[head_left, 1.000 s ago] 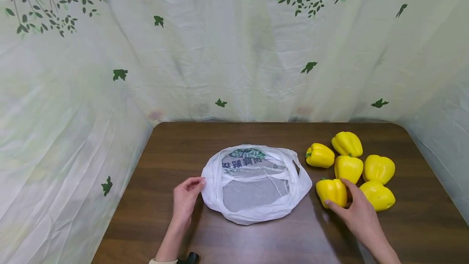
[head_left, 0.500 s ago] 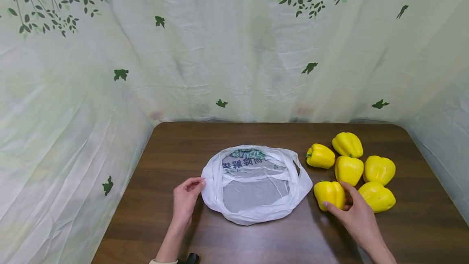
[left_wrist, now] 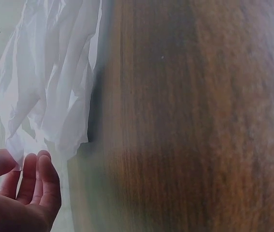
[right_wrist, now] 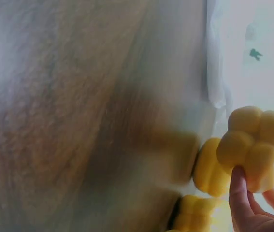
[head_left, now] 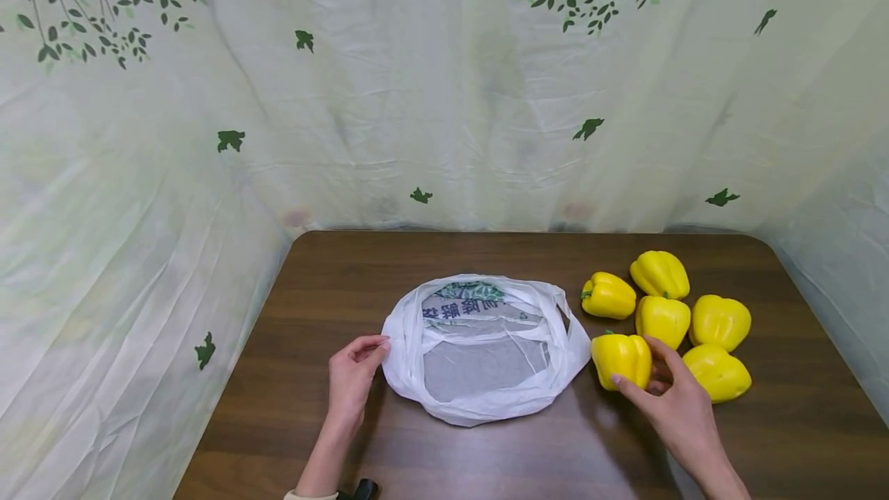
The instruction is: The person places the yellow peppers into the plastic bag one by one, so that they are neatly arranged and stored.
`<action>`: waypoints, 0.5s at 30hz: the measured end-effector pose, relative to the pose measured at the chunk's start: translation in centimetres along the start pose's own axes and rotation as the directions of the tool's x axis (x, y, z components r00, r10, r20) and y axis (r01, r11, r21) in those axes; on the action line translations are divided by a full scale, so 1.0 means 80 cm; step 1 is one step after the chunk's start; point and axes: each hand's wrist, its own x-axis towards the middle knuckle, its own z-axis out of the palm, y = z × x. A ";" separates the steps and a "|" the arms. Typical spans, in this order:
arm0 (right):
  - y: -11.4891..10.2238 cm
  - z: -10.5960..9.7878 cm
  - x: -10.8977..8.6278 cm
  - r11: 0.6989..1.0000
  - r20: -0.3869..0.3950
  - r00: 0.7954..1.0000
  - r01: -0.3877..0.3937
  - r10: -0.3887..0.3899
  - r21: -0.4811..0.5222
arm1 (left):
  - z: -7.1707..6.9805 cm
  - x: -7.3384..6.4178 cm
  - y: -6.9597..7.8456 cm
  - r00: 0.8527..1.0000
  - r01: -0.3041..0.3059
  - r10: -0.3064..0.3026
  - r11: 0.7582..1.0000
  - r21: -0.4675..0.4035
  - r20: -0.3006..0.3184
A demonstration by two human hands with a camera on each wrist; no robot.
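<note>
My left hand pinches the left edge of a white plastic bag, which lies with its mouth spread wide and printed characters showing inside. In the left wrist view, thumb and fingers meet on the thin film of the bag. My right hand grips a yellow bell pepper between thumb and fingers, just off the bag's right side. The right wrist view shows the lobed underside of this bell pepper raised off the table.
Several more yellow bell peppers lie grouped behind and right of my right hand on the brown wooden table. A pale curtain with leaf prints hangs behind the table's back edge. A dark object shows by my left wrist.
My right hand has drawn the bell pepper left, away from the others, and lifted it beside the bag. My left hand has stayed at the bag's edge.
</note>
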 end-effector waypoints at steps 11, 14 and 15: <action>-0.016 0.011 -0.003 0.992 -0.024 0.997 0.074 -0.072 0.104 | -0.001 -0.001 0.001 1.000 0.022 -0.022 0.999 0.038 -0.012; -0.020 0.014 -0.003 0.989 -0.014 0.997 0.071 -0.070 0.129 | -0.001 -0.003 0.001 1.000 0.013 -0.013 1.000 0.024 -0.009; -0.021 0.015 -0.003 0.988 -0.011 0.997 0.071 -0.070 0.137 | -0.001 -0.003 0.001 1.000 0.011 -0.011 1.000 0.016 -0.006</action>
